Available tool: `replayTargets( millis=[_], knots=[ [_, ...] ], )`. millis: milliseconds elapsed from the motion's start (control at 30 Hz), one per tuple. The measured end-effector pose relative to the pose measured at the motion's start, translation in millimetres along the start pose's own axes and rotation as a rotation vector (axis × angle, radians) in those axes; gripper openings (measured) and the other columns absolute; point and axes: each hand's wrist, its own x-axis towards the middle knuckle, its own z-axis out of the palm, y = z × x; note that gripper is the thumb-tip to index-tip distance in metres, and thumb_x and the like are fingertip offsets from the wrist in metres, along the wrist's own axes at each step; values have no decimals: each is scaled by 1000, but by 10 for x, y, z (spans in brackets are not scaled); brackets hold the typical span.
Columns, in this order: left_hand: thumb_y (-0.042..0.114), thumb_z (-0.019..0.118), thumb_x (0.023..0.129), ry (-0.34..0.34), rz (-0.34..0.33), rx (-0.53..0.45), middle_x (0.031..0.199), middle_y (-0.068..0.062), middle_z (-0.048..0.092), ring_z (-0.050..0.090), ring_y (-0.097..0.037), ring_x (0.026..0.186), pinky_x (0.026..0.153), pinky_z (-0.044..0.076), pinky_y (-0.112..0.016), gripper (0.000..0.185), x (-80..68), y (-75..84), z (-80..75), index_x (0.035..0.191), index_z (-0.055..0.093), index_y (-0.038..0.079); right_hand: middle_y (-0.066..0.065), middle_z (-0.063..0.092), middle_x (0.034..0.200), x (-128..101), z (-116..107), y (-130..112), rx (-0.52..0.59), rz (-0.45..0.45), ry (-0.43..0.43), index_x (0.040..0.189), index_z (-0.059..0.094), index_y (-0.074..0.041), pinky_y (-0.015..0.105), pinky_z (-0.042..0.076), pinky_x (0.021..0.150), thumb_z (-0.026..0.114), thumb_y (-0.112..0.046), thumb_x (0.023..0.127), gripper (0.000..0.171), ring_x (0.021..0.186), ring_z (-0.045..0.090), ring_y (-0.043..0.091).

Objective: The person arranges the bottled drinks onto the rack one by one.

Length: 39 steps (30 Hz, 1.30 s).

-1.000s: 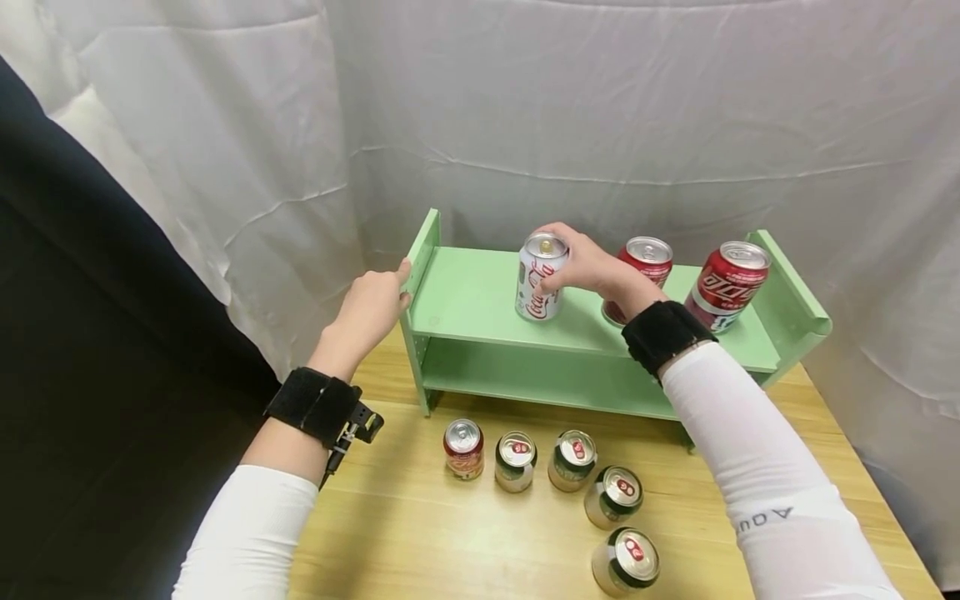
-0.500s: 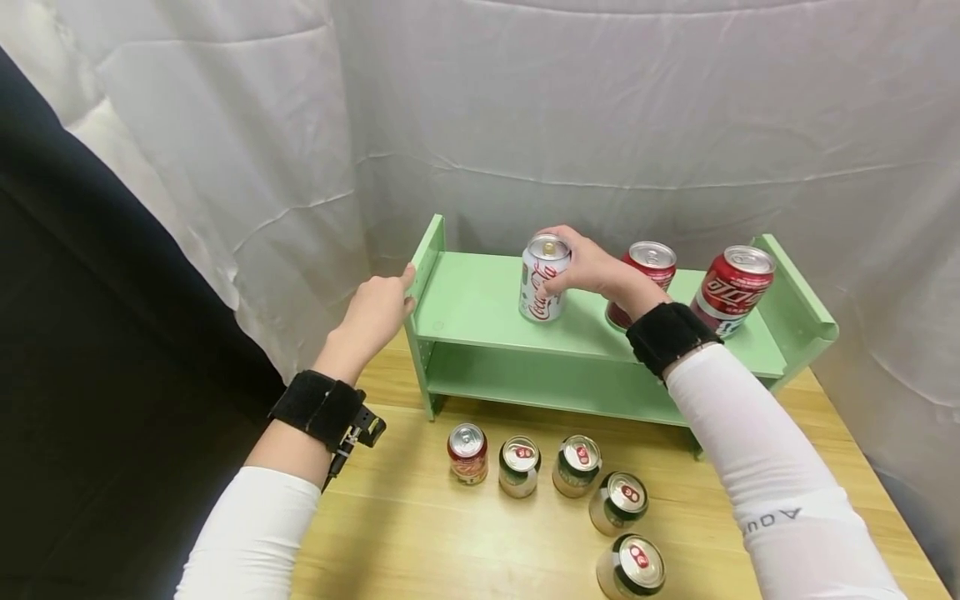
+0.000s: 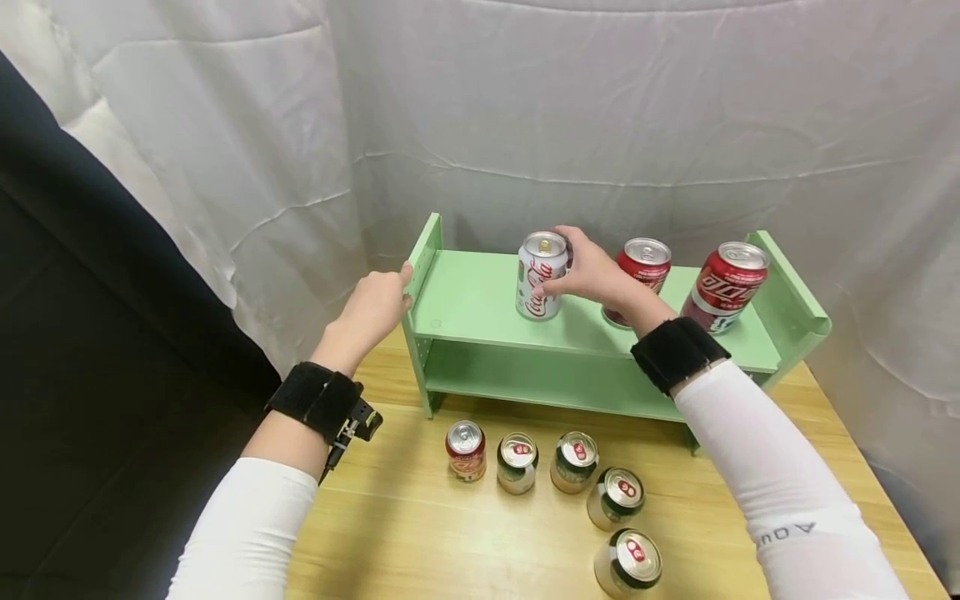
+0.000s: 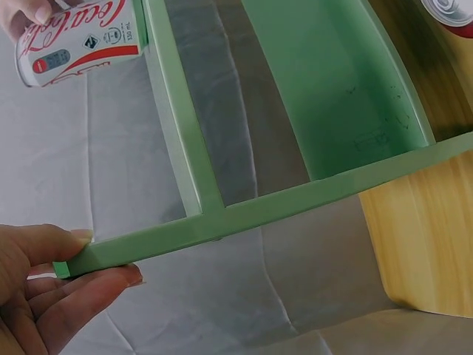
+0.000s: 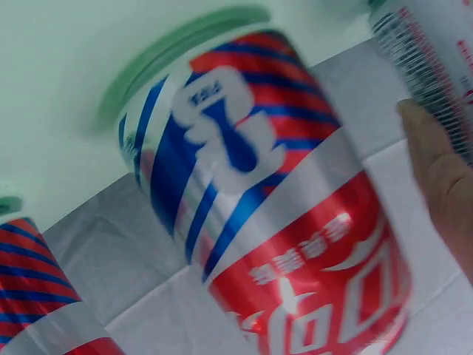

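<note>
1. The right hand (image 3: 592, 271) has its grip closed around a white cola can (image 3: 541, 276), fingers curled behind it and the thumb on its front; the can stands upright on the top board of a green shelf (image 3: 480, 304), near the board's middle.
2. At 3 o'clock from the white can, just past the hand, stands a red cola can (image 3: 641, 265), partly hidden by the wrist; farther toward 3 o'clock, near the shelf's right end panel, stands a second red can (image 3: 726, 286).
3. The left hand (image 3: 369, 308) holds the shelf's left end panel: in the left wrist view its thumb and fingers (image 4: 89, 292) pinch the panel's edge, so this grip is closed on the shelf.
4. The shelf sits at the far edge of a wooden worktop (image 3: 420, 525), against a white cloth backdrop (image 3: 600, 117).
5. On the worktop at 6 o'clock from the shelf stand five small cans: a red one (image 3: 466, 449) on the left, then four green-banded ones (image 3: 574, 461) curving away toward 5 o'clock.
6. Black straps (image 3: 678, 353) circle both wrists above white sleeves.
</note>
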Motion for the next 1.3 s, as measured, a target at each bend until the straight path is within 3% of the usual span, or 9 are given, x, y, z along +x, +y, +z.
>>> replayTargets(
  millis=[200,333,567,800,933,1300],
  knots=[
    [11,55,94,-14,26,-6,111,-30,62,54,-27,62,61,46,-36,57,52,-26,7,144,31,-3,21,35,144,-132,117,37,59,28,39,148,11,-2,49,39,102,83,-17,72,106,131,38,38],
    [10,54,94,-18,28,-17,111,-30,62,54,-26,61,58,45,-34,57,90,-33,14,145,31,-3,24,33,145,-196,187,102,35,30,89,148,11,-1,49,42,99,82,-19,73,106,128,42,41],
    [9,53,95,-25,15,-26,120,-31,58,52,-25,61,54,42,-30,58,147,-19,19,146,27,-3,26,35,145,-396,346,169,105,75,162,150,9,-3,48,45,96,80,-21,75,104,126,46,41],
    [10,53,94,-17,28,-13,111,-32,61,51,-25,58,52,42,-30,59,158,-20,-9,146,28,-3,22,46,138,-685,682,211,193,-25,304,145,26,-3,44,47,95,80,-15,75,90,119,53,36],
    [11,54,94,-9,41,3,103,-31,63,51,-25,57,52,43,-32,59,158,-24,-33,145,29,-4,20,48,137,-801,917,230,197,-39,285,144,31,-3,45,45,97,82,-18,73,89,119,54,34],
    [11,55,93,7,51,2,106,-32,63,52,-26,57,53,45,-32,58,153,-39,-32,144,31,-4,19,49,137,-1002,1671,240,195,29,154,143,34,-3,44,47,94,82,-19,71,88,119,53,34]
  ],
)
